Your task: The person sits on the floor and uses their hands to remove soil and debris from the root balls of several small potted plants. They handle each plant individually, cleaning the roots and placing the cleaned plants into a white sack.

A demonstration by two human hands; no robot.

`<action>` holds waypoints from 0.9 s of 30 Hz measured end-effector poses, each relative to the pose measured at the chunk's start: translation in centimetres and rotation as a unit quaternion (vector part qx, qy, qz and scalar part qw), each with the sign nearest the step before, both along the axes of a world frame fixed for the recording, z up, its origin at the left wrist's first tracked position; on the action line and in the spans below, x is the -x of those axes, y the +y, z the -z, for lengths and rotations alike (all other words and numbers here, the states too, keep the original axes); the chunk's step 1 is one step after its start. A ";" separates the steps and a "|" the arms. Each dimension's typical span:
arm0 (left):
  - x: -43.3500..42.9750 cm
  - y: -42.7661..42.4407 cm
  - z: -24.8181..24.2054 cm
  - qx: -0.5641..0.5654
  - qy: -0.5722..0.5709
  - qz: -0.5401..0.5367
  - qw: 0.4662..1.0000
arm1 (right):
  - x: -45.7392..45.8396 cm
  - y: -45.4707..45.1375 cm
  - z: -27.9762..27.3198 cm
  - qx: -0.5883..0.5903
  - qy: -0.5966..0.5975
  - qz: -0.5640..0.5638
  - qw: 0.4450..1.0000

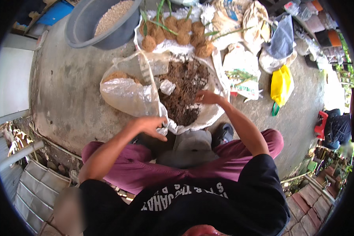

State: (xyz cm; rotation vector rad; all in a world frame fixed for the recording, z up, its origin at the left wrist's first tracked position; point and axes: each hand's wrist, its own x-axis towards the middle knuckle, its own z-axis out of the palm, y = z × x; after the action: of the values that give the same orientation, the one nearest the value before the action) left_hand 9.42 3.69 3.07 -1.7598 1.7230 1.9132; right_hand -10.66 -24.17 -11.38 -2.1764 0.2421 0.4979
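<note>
In the head view, my right hand [207, 97] reaches over an open white sack [214, 113]. Its fingers point into a brown fibrous soil mix [180, 88], and whether they pinch anything cannot be seen. My left hand [152, 126] is at the near left rim of the sack, thumb and fingers apart beside the crumpled plastic. Dark soil [190, 115] lies on the near side of the mix. A small white piece [167, 87] rests on top of it. Left of the sack stands a translucent plastic bag [125, 96] holding brown fibre [121, 76].
Beyond the sack, several brown fibrous balls [183, 37] and green stems lie on white sacking. A grey tub [103, 42] of pale granules [113, 17] is at upper left. At right are a yellow bag [281, 84], a blue-grey cloth [283, 37] and a red stool [321, 124].
</note>
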 end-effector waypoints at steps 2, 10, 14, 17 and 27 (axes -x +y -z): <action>4.2 3.1 2.9 0.032 -0.022 0.100 0.994 | 1.1 7.4 -1.7 -0.120 0.251 -0.156 0.948; 12.5 8.6 5.0 0.089 -0.011 0.048 0.995 | 3.9 15.4 -9.1 -0.051 0.278 -0.362 0.888; 13.5 9.6 7.3 0.077 0.087 -0.078 0.990 | 7.1 17.0 -8.9 -0.095 0.284 -0.318 0.900; 13.5 9.6 6.7 0.020 0.116 -0.131 0.984 | 10.9 18.7 -6.8 -0.085 0.218 -0.253 0.939; 9.8 4.4 6.1 -0.052 0.178 -0.148 0.971 | 7.6 11.4 -9.0 -0.227 0.251 -0.160 0.927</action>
State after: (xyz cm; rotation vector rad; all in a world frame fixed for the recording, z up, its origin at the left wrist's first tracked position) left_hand -0.35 8.12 -3.05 -1.8077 1.4722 2.5285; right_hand -18.23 -12.82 -2.35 -1.6080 0.0317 1.1766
